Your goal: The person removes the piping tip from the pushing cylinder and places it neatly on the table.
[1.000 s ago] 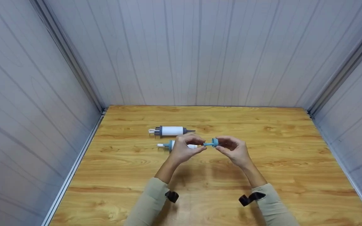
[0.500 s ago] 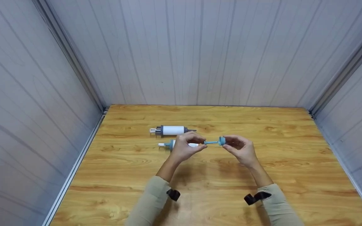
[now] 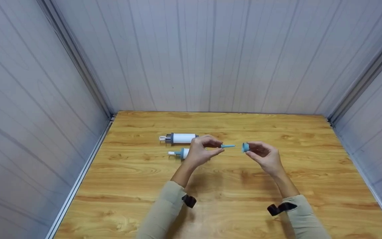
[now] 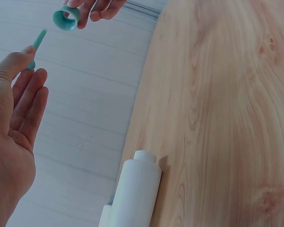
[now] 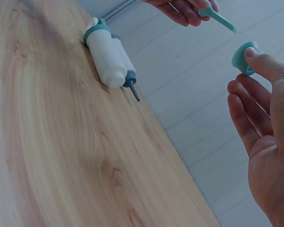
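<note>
My left hand (image 3: 201,153) pinches a slim teal nozzle (image 3: 229,146) between thumb and fingertips, its narrow end towards the right. My right hand (image 3: 268,160) holds a teal screw ring (image 3: 245,147) by its rim, with the hollow side facing the nozzle. A small gap separates the two parts. The left wrist view shows the open bore of the ring (image 4: 66,19). Behind my left hand lies a syringe-like tool with a white barrel and teal collar (image 3: 181,153), partly hidden. In the right wrist view its white barrel (image 5: 104,59) ends in a bare neck.
A second white-barrelled syringe (image 3: 183,138) with dark grey fittings lies just behind the teal one; its dark nozzle (image 5: 134,91) shows in the right wrist view. Both rest on the wooden table (image 3: 310,166). Pale panel walls (image 3: 211,56) stand at the back and sides.
The nozzle was in the ring one second ago; the two are now apart. My right hand has moved right with the ring, and my left hand has shifted slightly right and up.
</note>
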Action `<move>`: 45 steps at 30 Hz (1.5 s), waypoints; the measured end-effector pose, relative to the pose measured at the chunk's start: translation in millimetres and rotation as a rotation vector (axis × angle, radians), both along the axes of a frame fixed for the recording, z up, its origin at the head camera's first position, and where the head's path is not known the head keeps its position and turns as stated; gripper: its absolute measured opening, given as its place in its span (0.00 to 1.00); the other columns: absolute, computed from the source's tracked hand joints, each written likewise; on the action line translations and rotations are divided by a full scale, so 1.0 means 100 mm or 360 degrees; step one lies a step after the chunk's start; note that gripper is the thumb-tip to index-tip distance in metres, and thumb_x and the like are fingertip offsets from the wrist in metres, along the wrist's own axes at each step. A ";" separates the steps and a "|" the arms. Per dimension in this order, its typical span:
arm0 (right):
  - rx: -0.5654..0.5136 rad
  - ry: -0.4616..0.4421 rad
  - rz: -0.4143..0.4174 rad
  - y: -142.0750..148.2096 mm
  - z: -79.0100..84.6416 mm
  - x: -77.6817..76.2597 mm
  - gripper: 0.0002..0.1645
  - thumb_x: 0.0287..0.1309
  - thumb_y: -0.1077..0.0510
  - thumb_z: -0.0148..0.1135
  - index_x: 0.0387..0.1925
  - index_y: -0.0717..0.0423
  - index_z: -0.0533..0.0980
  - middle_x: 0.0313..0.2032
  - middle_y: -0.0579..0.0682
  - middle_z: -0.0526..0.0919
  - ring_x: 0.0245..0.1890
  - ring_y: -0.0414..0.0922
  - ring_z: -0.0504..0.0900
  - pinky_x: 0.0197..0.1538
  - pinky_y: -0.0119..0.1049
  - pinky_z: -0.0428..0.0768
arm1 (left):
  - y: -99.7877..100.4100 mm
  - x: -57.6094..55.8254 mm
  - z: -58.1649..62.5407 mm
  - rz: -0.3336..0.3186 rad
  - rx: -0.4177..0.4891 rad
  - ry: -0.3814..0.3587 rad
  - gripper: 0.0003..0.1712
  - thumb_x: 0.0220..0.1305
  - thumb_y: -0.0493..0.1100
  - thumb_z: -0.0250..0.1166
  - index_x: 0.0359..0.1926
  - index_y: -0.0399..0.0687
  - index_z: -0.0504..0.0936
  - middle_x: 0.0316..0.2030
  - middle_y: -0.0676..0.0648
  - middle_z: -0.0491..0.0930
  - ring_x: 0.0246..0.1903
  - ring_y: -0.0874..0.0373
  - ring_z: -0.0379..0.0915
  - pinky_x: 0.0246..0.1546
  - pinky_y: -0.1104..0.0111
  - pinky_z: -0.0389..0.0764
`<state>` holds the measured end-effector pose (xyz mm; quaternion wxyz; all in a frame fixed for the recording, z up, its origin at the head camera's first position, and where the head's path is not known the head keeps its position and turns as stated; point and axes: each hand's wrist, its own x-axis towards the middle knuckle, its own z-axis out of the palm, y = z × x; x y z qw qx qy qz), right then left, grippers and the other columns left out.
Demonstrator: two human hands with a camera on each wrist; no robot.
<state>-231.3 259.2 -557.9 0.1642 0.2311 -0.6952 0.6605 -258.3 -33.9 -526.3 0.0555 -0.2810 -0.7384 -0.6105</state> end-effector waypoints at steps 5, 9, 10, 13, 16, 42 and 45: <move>0.0014 0.0000 -0.0029 0.13 0.00 -0.01 0.21 0.61 0.84 0.69 0.56 0.83 0.82 0.47 0.37 0.95 0.47 0.32 0.93 0.50 0.24 0.91 | 0.07 -0.03 0.06 -0.0007 -0.0005 -0.0007 0.10 0.70 0.37 0.80 0.50 0.40 0.95 0.49 0.37 0.93 0.49 0.49 0.94 0.57 0.54 0.94; 0.0021 -0.0010 -0.0048 0.23 -0.01 -0.02 0.21 0.61 0.84 0.69 0.56 0.83 0.82 0.47 0.38 0.95 0.46 0.32 0.93 0.49 0.24 0.90 | 0.13 -0.05 0.10 -0.0005 -0.0027 -0.0040 0.11 0.70 0.38 0.80 0.51 0.40 0.95 0.50 0.38 0.93 0.49 0.51 0.94 0.57 0.55 0.94; 0.0018 -0.0010 -0.0053 0.25 -0.02 -0.02 0.21 0.61 0.84 0.69 0.56 0.83 0.82 0.47 0.38 0.95 0.46 0.32 0.93 0.49 0.24 0.90 | 0.15 -0.05 0.10 -0.0004 -0.0029 -0.0040 0.11 0.70 0.38 0.80 0.51 0.40 0.95 0.50 0.38 0.93 0.49 0.51 0.94 0.57 0.56 0.94; 0.0001 -0.0007 -0.0063 0.32 -0.01 -0.04 0.21 0.61 0.84 0.69 0.56 0.83 0.82 0.46 0.38 0.95 0.46 0.31 0.93 0.48 0.23 0.90 | 0.19 -0.07 0.11 -0.0010 -0.0031 -0.0035 0.11 0.70 0.38 0.80 0.51 0.40 0.95 0.50 0.38 0.93 0.49 0.50 0.94 0.56 0.62 0.94; -0.0017 -0.0004 -0.0048 0.39 0.00 -0.06 0.21 0.61 0.85 0.68 0.56 0.85 0.81 0.47 0.38 0.96 0.47 0.31 0.93 0.49 0.23 0.90 | 0.23 -0.09 0.11 -0.0013 -0.0039 -0.0025 0.11 0.70 0.37 0.80 0.51 0.39 0.95 0.50 0.38 0.94 0.49 0.48 0.94 0.54 0.69 0.93; 0.0186 -0.0215 -0.0328 0.69 -0.11 -0.14 0.20 0.62 0.79 0.73 0.56 0.78 0.85 0.40 0.33 0.94 0.41 0.30 0.91 0.47 0.22 0.89 | 0.50 -0.22 -0.04 0.0082 -0.0073 -0.0089 0.13 0.67 0.33 0.81 0.51 0.35 0.94 0.52 0.35 0.93 0.54 0.40 0.92 0.60 0.51 0.93; 0.0200 -0.0271 -0.0357 0.71 -0.13 -0.14 0.20 0.63 0.75 0.76 0.56 0.76 0.86 0.39 0.34 0.94 0.40 0.32 0.92 0.47 0.22 0.89 | 0.54 -0.24 -0.10 0.0122 -0.0081 -0.0116 0.13 0.66 0.34 0.81 0.51 0.35 0.94 0.51 0.36 0.94 0.53 0.42 0.92 0.60 0.51 0.93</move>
